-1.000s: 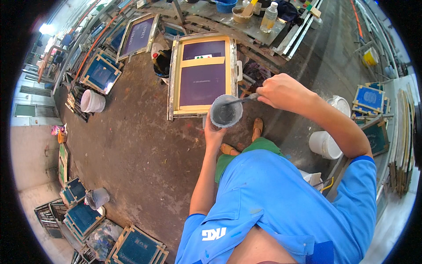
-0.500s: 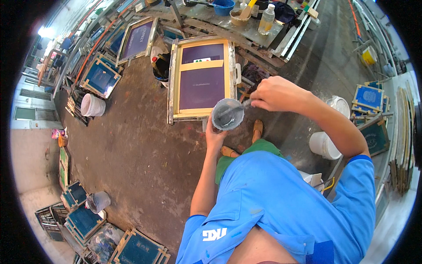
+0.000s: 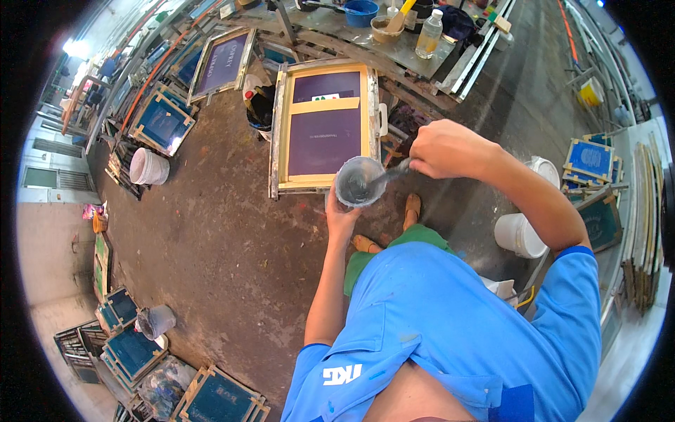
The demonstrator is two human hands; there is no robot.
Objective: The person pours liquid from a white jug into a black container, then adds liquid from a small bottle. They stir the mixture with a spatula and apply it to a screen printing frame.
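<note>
My left hand (image 3: 342, 216) is closed around a translucent plastic cup (image 3: 342, 184) with dark grey paint or ink inside. The cup's mouth tips up toward me. My right hand (image 3: 444, 149) grips the handle of a grey-smeared spatula (image 3: 394, 171), whose blade reaches into the cup; its tip is partly lost in the grey contents. Just beyond the cup a wood-framed printing screen (image 3: 323, 144) with purple mesh and yellow tape leans at a tilt. A small white card with coloured spots (image 3: 325, 97) shows in its upper part.
A work table (image 3: 411, 60) at the far side bears a blue bowl (image 3: 361, 10), a tub with a yellow-handled tool (image 3: 387, 29) and a clear bottle (image 3: 429, 35). White buckets (image 3: 520, 233) stand at my right. More framed screens (image 3: 163, 123) lean at left, beside another bucket (image 3: 149, 167).
The cup has shifted slightly left, and its mouth faces me a little more. The spatula has swung within it, while my right hand has moved slightly to the right.
</note>
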